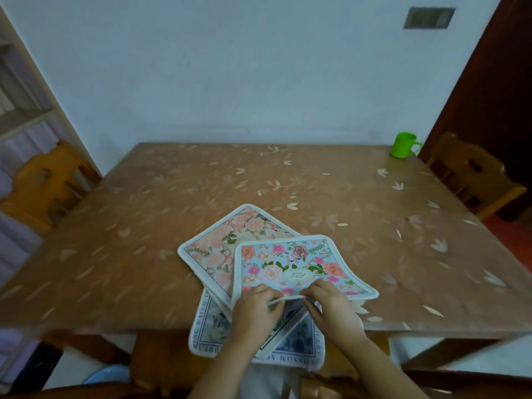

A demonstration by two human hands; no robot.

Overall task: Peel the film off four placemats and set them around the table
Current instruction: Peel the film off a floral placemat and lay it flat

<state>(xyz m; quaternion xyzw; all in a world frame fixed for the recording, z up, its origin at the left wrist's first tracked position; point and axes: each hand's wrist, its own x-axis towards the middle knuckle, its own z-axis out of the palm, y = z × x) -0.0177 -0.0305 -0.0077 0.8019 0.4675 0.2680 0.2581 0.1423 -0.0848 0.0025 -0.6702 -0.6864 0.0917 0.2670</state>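
A loose stack of placemats lies at the near edge of the table (201,182). On top is a light blue floral placemat (290,263). Under it, to the left, a pink floral placemat (230,240) pokes out toward the table's middle. A blue and white lettered placemat (210,326) hangs over the near edge beneath them. My left hand (256,312) and my right hand (331,303) both pinch the near white edge of the light blue placemat, fingertips close together. Whether film is between the fingers I cannot tell.
A green plastic cup (404,144) stands at the far right corner of the table. Wooden chairs sit at the left side (49,182), the right side (472,174) and the near side below my arms. A shelf unit is at far left.
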